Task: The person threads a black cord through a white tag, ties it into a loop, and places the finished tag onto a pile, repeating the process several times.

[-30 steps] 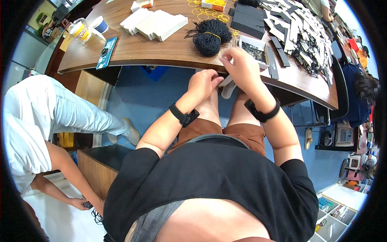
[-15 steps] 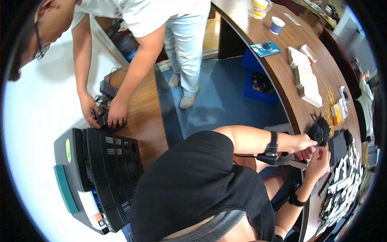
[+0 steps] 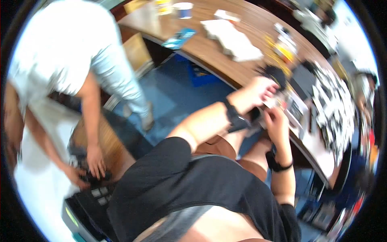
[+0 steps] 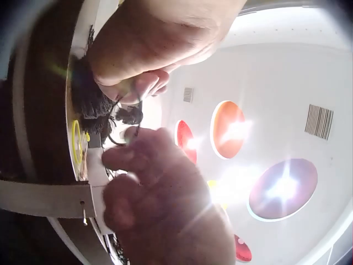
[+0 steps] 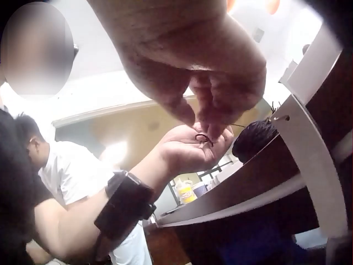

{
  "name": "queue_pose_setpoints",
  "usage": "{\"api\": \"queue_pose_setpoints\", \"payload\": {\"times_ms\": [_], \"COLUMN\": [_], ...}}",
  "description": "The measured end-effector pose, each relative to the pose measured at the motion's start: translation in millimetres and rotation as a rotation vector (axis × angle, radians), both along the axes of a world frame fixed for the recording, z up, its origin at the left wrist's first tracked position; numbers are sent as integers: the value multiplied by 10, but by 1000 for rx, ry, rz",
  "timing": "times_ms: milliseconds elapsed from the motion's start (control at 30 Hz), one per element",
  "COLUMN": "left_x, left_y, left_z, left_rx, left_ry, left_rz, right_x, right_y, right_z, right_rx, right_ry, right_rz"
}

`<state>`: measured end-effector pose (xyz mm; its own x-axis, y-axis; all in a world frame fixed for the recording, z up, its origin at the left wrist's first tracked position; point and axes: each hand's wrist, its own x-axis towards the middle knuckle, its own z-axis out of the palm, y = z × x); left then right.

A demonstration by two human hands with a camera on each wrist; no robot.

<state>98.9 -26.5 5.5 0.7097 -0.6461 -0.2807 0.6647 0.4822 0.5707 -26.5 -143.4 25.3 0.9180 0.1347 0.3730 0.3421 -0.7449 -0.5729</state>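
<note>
Close together at the table's edge, my left hand (image 3: 256, 94) and right hand (image 3: 278, 125) both pinch a thin black cord (image 4: 139, 113). The cord bends into a small loop between the fingertips, which also shows as a dark curl of cord (image 5: 204, 138) in the right wrist view. A white card strip (image 5: 309, 157) with a hole near its end appears beside my hands. Just beyond the fingers lies a bundle of black cords (image 3: 275, 76) on the wooden table (image 3: 197, 30). Motion blurs the head view.
White card stacks (image 3: 234, 40), a blue-green packet (image 3: 179, 38) and a paper cup (image 3: 184, 10) occupy the table. A large heap of black and white strips (image 3: 332, 109) covers its right side. At left, a person in a white shirt (image 3: 68, 44) bends over a black box (image 3: 90, 201).
The head view swung left, then partly back right. My hands stay together at the table edge. The person at left has bent down and reaches toward dark items by the black box.
</note>
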Motion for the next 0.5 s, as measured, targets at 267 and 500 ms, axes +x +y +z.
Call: {"api": "queue_pose_setpoints", "payload": {"times_ms": [267, 500], "left_x": [-391, -697], "left_y": [-1, -200], "left_z": [-65, -308], "left_rx": [220, 517], "left_ry": [-744, -1175], "left_rz": [217, 468], "right_x": [170, 214], "right_y": [-21, -74], "right_z": [189, -121], "right_rx": [687, 1069], "right_ry": [316, 422], "right_rz": [-146, 92]}}
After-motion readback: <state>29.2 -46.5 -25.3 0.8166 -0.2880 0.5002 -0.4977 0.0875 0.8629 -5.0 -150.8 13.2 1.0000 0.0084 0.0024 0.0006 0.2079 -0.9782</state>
